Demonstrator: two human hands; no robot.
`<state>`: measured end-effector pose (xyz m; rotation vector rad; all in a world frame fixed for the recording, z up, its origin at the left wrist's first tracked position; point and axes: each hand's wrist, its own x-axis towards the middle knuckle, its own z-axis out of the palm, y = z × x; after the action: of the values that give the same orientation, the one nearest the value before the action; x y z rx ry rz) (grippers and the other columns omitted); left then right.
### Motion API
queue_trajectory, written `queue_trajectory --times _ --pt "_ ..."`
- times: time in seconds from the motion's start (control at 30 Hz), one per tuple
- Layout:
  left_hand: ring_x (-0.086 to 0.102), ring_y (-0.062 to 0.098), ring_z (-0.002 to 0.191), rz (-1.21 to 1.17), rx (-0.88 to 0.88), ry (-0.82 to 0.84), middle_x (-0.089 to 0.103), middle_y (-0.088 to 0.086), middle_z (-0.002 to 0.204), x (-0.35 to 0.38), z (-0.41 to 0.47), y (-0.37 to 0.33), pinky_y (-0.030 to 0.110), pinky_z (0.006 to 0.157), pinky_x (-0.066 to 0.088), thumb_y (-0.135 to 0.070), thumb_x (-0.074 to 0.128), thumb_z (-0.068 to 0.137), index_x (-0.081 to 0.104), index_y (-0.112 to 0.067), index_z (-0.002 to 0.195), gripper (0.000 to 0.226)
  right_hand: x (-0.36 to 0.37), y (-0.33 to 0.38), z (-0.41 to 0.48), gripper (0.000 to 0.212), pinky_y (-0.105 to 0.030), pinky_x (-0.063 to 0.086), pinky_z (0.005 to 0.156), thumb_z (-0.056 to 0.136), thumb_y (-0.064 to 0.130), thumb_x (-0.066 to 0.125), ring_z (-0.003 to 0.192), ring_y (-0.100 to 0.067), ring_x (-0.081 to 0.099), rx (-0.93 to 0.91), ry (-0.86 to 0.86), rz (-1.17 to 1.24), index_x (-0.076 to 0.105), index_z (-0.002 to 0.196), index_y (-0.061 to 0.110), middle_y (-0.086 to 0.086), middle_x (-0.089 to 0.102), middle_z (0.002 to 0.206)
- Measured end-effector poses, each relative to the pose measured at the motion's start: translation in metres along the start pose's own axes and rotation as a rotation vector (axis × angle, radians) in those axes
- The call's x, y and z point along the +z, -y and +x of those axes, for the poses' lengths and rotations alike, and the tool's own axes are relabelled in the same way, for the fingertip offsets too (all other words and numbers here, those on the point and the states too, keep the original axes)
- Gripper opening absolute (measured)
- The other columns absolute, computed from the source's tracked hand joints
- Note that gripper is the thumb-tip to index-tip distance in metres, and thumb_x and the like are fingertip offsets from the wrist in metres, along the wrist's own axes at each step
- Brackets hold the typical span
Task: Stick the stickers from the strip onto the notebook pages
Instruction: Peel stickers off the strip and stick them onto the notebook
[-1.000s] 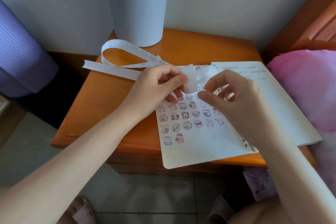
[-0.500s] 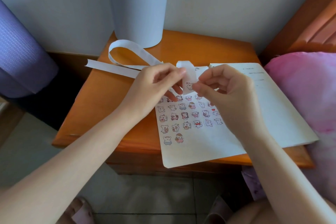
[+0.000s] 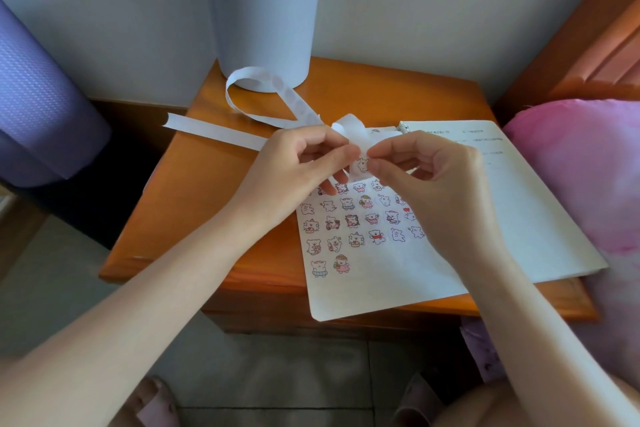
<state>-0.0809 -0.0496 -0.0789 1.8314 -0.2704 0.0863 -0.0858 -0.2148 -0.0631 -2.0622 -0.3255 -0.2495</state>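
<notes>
An open notebook (image 3: 398,281) lies on the wooden nightstand, its left page covered with several small cartoon animal stickers (image 3: 349,222). A long white sticker strip (image 3: 214,130) loops over the tabletop behind my hands. My left hand (image 3: 301,163) pinches the strip's near end above the page. My right hand (image 3: 422,170) pinches the edge of a sticker (image 3: 362,165) on that held end. Both hands meet just above the top rows of stickers.
A pale blue-grey bucket (image 3: 263,17) stands at the back of the nightstand (image 3: 214,204). A purple rolled mat (image 3: 38,107) is on the left. A pink pillow (image 3: 588,177) and a wooden bed frame (image 3: 595,42) are on the right. Slippers show at the bottom.
My hands have drawn closer together and the strip's end has been raised upright between them. My right fingers have moved onto the sticker on it.
</notes>
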Motion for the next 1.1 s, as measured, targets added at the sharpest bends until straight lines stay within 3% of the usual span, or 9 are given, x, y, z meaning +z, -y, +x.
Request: queue_trajectory --times 0.43,0.63,1.1 --pt "0.067 0.008 0.067 -0.02 -0.033 -0.005 0.069 -0.002 0.077 0.0006 0.0004 -0.0005 0.016 0.06 0.052 -0.02 0.062 0.089 0.069 -0.013 0.088 0.011 0.0016 -0.0012 -0.0005 0.009 -0.012 0.048 0.061 0.081 0.011 0.071 0.071 -0.003 0.064 -0.076 -0.023 -0.081 0.071 0.086 0.018 0.012 0.069 0.078" --pt "0.067 0.009 0.068 -0.012 -0.024 0.006 0.068 -0.002 0.077 0.0004 -0.0002 -0.0002 0.016 0.06 0.053 -0.019 0.062 0.089 0.069 -0.012 0.089 0.011 0.0008 -0.002 -0.0003 0.01 -0.015 0.05 0.062 0.081 0.011 0.07 0.071 -0.002 0.064 -0.045 0.006 -0.078 0.071 0.087 0.019 0.014 0.069 0.077" --pt "0.067 0.011 0.067 0.011 -0.033 0.03 0.069 -0.002 0.075 0.0011 -0.0007 -0.0009 0.02 0.061 0.056 -0.019 0.062 0.089 0.071 -0.01 0.09 0.013 0.0004 -0.0026 -0.0008 0.005 -0.006 0.041 0.056 0.081 0.019 0.07 0.072 0.001 0.058 -0.017 0.052 -0.136 0.068 0.085 0.02 0.018 0.064 0.075"
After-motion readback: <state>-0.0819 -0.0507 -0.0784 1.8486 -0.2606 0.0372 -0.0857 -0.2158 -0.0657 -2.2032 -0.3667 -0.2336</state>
